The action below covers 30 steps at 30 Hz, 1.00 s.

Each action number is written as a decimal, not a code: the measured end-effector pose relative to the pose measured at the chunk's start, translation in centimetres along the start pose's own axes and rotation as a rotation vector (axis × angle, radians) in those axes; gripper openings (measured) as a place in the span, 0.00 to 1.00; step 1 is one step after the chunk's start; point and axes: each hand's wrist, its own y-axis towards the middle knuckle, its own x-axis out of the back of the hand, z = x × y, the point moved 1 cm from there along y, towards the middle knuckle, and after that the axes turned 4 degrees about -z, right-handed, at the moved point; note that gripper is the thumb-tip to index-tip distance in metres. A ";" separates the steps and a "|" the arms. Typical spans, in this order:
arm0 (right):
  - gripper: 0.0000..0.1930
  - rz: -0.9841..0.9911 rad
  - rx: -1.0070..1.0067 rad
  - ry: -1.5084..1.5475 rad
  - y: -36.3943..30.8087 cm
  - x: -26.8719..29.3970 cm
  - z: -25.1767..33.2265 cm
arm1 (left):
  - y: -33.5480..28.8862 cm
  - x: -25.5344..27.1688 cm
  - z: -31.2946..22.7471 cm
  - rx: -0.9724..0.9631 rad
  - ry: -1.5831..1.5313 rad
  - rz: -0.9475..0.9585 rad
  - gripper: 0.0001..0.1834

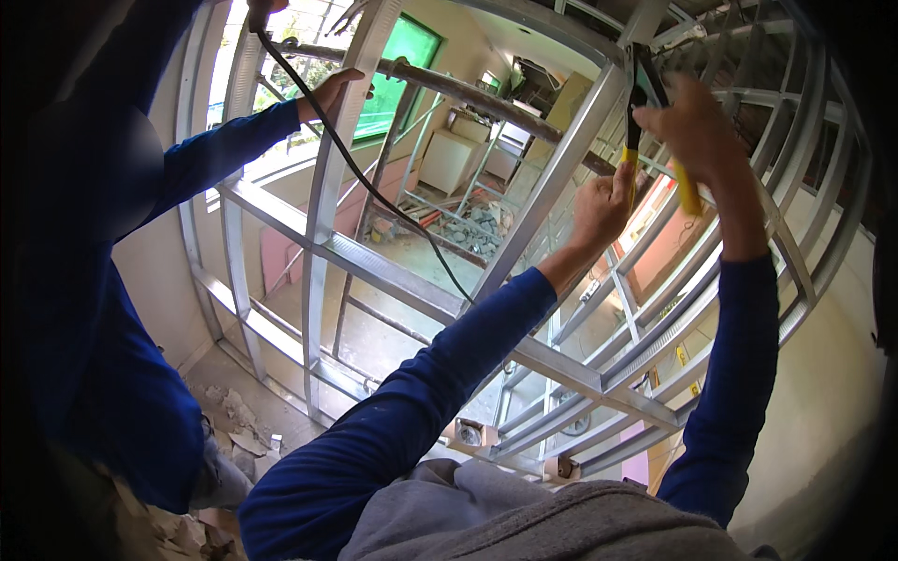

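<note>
A plier-like hand tool (642, 79) with black jaws and long yellow-ended handles is raised at the upper right, its jaws against the top of a metal stud (547, 178). My left hand (601, 213) is closed round one yellow handle. Round the other handle is my right hand (694, 126), smeared by motion, with the yellow end sticking out below it. The handles stand apart. What lies between the jaws is too small to make out.
At left a co-worker in blue rests a hand (332, 93) on another stud (341, 140); a black cable (360, 173) hangs across the frame. A horizontal rail (374, 266) crosses before me. Beyond are a scaffold pipe (468, 92) and rubble (477, 229). Broken board pieces (238, 435) litter the lower left floor.
</note>
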 end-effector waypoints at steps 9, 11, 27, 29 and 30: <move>0.21 0.303 -0.379 0.282 -0.7 -3.8 -0.7 | 0.0 0.3 -0.4 0.080 -0.104 0.042 0.47; 0.21 0.370 -0.424 0.382 -0.4 -4.2 -1.4 | 0.0 0.3 0.0 0.052 -0.107 0.044 0.47; 0.27 0.288 -0.270 0.103 -0.5 -6.1 -1.2 | -0.4 1.0 -0.2 0.085 -0.376 0.120 0.42; 0.30 0.245 -0.201 -0.075 -0.7 -3.8 0.8 | -0.2 0.9 -0.2 0.003 -0.283 0.056 0.44; 0.25 0.347 -0.230 -0.097 0.1 -2.4 1.5 | -0.2 1.0 0.0 0.021 -0.213 0.027 0.44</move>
